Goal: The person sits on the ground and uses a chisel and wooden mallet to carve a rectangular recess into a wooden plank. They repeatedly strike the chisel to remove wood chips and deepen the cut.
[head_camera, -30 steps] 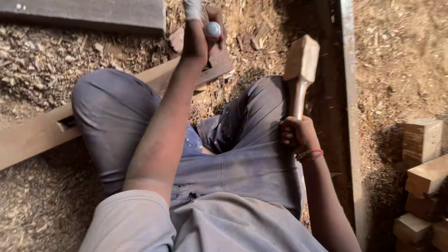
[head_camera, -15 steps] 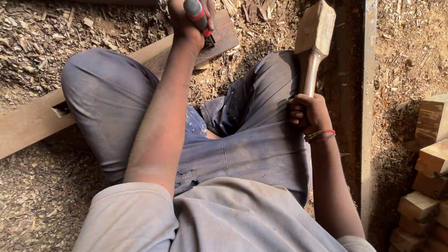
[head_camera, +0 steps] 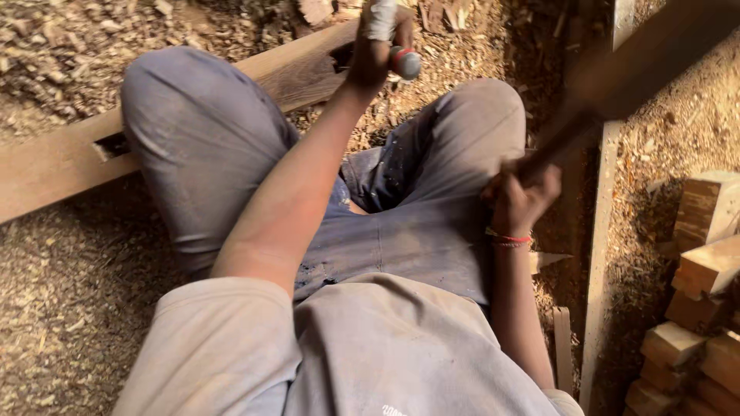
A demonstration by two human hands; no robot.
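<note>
The wooden plank [head_camera: 69, 158] runs from near left to far centre, passing under the person's raised knees, over a floor of wood shavings [head_camera: 54, 308]. One rectangular mortise [head_camera: 112, 145] is already cut in it at the left, with dark, sharp edges. The left hand [head_camera: 374, 54], fingers wrapped tight, holds a chisel [head_camera: 402, 62] with a red and grey handle against the plank's far section; the blade and any cut beneath it are hidden, so work there appears under way, not finished. At right, the right hand [head_camera: 520, 196] grips the handle of a wooden mallet [head_camera: 617, 77], blurred in motion and raised off the chisel. Stacked wooden blocks [head_camera: 705, 285] lie at the near right.
</note>
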